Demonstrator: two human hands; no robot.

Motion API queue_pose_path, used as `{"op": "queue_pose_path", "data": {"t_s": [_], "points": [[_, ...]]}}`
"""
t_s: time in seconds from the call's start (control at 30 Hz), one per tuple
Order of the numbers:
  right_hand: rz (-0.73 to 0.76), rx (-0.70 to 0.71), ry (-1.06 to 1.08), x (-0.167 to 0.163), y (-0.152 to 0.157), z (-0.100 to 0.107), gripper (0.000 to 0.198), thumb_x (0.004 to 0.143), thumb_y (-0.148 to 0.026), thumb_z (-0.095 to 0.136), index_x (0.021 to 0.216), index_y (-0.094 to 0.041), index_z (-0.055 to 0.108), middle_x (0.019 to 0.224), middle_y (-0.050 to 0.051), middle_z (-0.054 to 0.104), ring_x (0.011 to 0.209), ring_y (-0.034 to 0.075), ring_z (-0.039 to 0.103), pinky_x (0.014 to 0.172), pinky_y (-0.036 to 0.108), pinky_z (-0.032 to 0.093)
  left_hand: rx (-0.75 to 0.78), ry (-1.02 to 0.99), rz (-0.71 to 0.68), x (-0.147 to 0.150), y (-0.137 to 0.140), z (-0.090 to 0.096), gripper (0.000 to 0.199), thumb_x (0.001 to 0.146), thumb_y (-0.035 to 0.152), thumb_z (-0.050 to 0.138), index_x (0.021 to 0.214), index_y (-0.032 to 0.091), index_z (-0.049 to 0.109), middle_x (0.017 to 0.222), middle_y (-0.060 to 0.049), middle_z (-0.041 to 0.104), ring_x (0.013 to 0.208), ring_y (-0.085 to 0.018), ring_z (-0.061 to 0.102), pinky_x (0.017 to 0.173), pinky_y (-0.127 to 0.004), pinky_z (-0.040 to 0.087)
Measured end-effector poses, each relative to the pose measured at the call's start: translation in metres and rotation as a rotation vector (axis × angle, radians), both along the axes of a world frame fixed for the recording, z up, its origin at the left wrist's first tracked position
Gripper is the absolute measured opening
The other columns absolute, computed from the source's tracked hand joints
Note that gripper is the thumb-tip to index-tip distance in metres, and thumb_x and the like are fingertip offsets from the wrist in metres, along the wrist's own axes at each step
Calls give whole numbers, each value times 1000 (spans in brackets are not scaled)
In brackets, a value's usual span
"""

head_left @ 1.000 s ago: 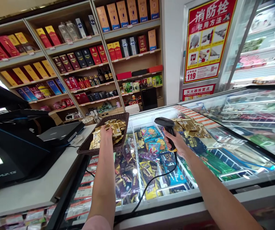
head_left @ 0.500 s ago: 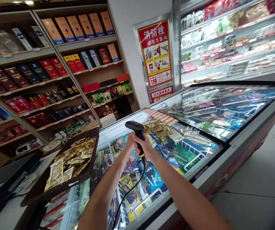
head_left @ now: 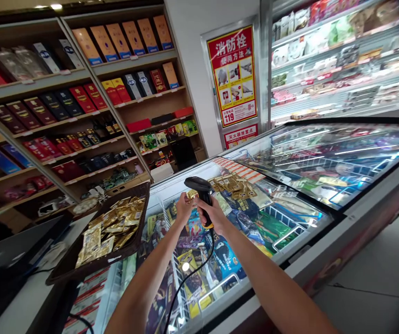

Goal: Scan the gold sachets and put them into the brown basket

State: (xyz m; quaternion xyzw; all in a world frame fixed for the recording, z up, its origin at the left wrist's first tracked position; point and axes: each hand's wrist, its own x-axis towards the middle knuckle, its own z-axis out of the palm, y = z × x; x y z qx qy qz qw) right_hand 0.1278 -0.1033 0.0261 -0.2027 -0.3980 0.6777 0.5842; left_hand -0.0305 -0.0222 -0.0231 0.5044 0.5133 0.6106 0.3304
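Observation:
My right hand [head_left: 213, 214] is wrapped round the grip of a black barcode scanner [head_left: 198, 184], whose cable [head_left: 199, 268] hangs down. Just left of the scanner's head, my left hand [head_left: 183, 211] pinches a small gold packet [head_left: 191, 194]. Both hands are above the glass top of a chest freezer [head_left: 328, 227]. Past the scanner, a heap of gold packets [head_left: 236, 186] lies on the glass. More gold packets [head_left: 116, 222] fill a dark brown tray [head_left: 146, 204] at the left.
Wrapped frozen treats [head_left: 225, 255] and wire baskets [head_left: 283, 215] show through the freezer glass. Shelves of boxed goods [head_left: 126, 39] stand at the back left. A red fire-hydrant sign [head_left: 234, 76] hangs on the wall, beside a lit display fridge [head_left: 342, 60].
My left hand has moved a little left, away from the scanner's grip, and the gold packet in its fingers now shows. A bright spot has appeared on the glass below. The view has turned slightly left.

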Motion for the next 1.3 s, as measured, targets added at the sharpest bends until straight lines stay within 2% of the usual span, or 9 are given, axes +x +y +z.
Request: {"op": "queue_pose_path", "data": {"t_s": [0.1, 0.2, 0.33, 0.5, 0.63, 0.93, 1.3], "points": [[18, 9, -53, 0, -2, -4, 44, 71, -53, 79, 88, -22, 52, 54, -10, 49, 35, 6, 38, 33, 20, 31, 11, -75, 30, -28, -8, -9, 21, 86, 29, 70, 99, 15, 62, 98, -4, 66, 87, -16, 66, 80, -34, 56], [30, 17, -94, 2, -3, -8, 45, 70, -51, 79, 92, -22, 54, 55, -10, 49, 36, 6, 39, 34, 21, 32, 63, -209, 173, -43, -4, -18, 22, 79, 22, 73, 88, 20, 53, 86, 2, 63, 80, -11, 65, 79, -27, 54], [9, 11, -139, 4, -2, -12, 43, 72, -52, 79, 92, -22, 54, 54, -9, 48, 35, 6, 38, 34, 21, 32, 92, -348, 268, -47, 7, -27, 28, 75, 17, 73, 87, 22, 49, 84, 3, 62, 73, -8, 63, 76, -24, 52], [65, 34, -258, 4, -5, -12, 44, 73, -54, 77, 93, -23, 55, 54, -10, 48, 35, 7, 38, 33, 21, 32, 112, -419, 260, -46, 10, -30, 28, 72, 17, 74, 86, 21, 50, 80, 3, 62, 70, -7, 62, 70, -20, 51], [61, 135, -409, 4, -9, -11, 42, 75, -55, 74, 94, -23, 54, 51, -10, 47, 33, 7, 37, 33, 22, 31, 116, -443, 243, -44, 10, -29, 31, 70, 17, 76, 83, 20, 49, 77, 4, 60, 68, -7, 61, 68, -19, 51], [39, 183, -535, 3, -9, -10, 42, 75, -55, 74, 90, -23, 52, 43, -11, 42, 31, 9, 35, 32, 22, 30, 99, -449, 245, -40, 8, -25, 31, 70, 16, 77, 81, 20, 48, 78, 3, 62, 70, -8, 63, 69, -21, 53], [26, 179, -498, 2, -9, -11, 39, 75, -54, 73, 91, -24, 54, 43, -10, 44, 31, 9, 35, 34, 22, 30, 64, -359, 260, -41, 5, -23, 26, 74, 16, 73, 83, 21, 48, 78, 3, 61, 67, -8, 62, 66, -22, 52]]}}
